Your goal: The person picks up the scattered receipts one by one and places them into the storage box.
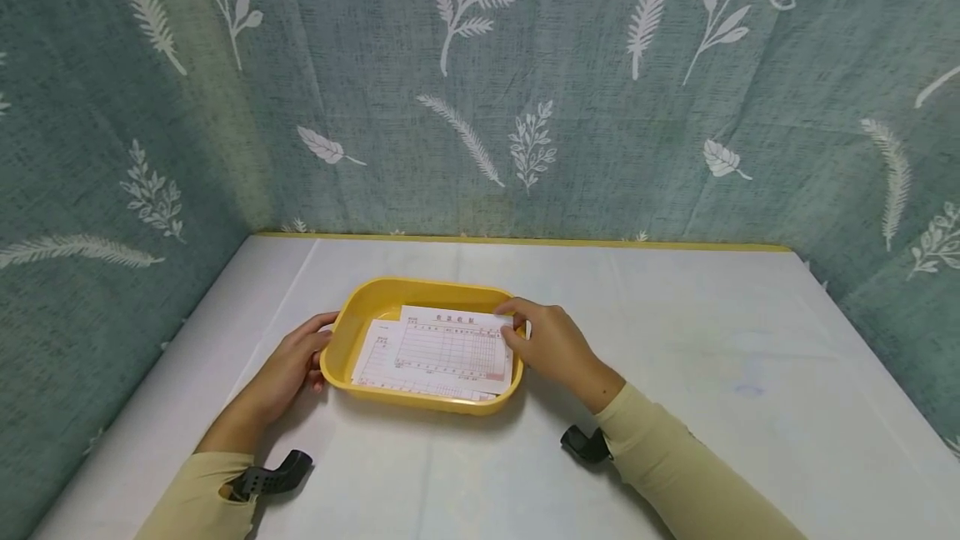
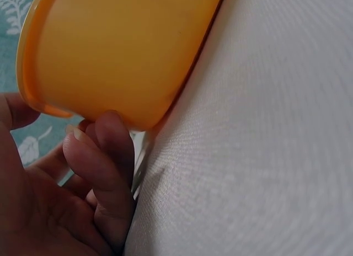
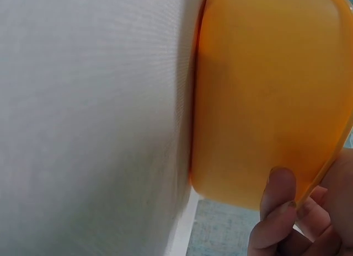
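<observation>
A shallow yellow plastic basin (image 1: 420,405) with rounded corners sits on the white table. Inside lie printed paper receipt forms (image 1: 450,348), overlapping, the top one reaching the basin's right side. My left hand (image 1: 288,365) holds the basin's left end; in the left wrist view its fingertips (image 2: 113,134) touch the outer wall below the rim. At the right end, my right hand (image 1: 555,344) grips the rim, with thumb and index finger over the inner side beside the top form's corner. More fingers (image 3: 278,190) curl against the outer wall in the right wrist view.
White cloth covers the table (image 1: 675,340), which has a yellow strip (image 1: 600,243) along its back edge. Green leaf-patterned fabric (image 1: 375,107) stands behind and at both sides. Black wrist devices (image 1: 277,475) sit on both forearms.
</observation>
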### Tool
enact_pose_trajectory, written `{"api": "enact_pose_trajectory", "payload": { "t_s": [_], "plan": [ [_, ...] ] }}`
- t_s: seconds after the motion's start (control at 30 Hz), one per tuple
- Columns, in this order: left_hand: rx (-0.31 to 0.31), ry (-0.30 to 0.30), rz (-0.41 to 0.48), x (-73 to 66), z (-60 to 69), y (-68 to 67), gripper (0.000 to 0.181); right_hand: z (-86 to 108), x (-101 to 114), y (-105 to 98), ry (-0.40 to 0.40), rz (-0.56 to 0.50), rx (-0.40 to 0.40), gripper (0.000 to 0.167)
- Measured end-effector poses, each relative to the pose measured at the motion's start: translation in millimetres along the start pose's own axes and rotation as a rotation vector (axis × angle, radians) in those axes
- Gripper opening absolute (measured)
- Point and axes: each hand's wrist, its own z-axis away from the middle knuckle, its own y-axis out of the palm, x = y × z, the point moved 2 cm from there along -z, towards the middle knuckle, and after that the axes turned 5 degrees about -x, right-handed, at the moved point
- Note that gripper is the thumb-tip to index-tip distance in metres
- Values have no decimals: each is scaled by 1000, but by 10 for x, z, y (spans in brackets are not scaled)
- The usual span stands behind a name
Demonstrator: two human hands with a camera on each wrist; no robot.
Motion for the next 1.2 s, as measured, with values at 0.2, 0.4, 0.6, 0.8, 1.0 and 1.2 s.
{"api": "enact_pose_trajectory", "payload": {
  "t_s": [0.2, 0.4, 0.6, 0.8, 1.0, 1.2],
  "plan": [
    [1, 14, -15, 30, 7, -19, 50, 3, 17, 31, -23, 35, -22, 25],
    [4, 13, -9, 45, -7, 14, 49, 4, 10, 9, -24, 60, -23, 22],
    [18, 12, -17, 12, -39, 61, 49, -87, 30, -33, -7, 144, 41, 13],
    [8, 10, -40, 6, -71, 65, 48, -233, 100, -55, -20, 303, 163, 4],
    [20, -7, -22, 8, -65, 78, 49, -278, 109, -22, 21, 362, 233, 7],
    [5, -15, -20, 17, -82, 77, 49, -190, 102, -31, -17, 362, 130, 27]
  ]
}}
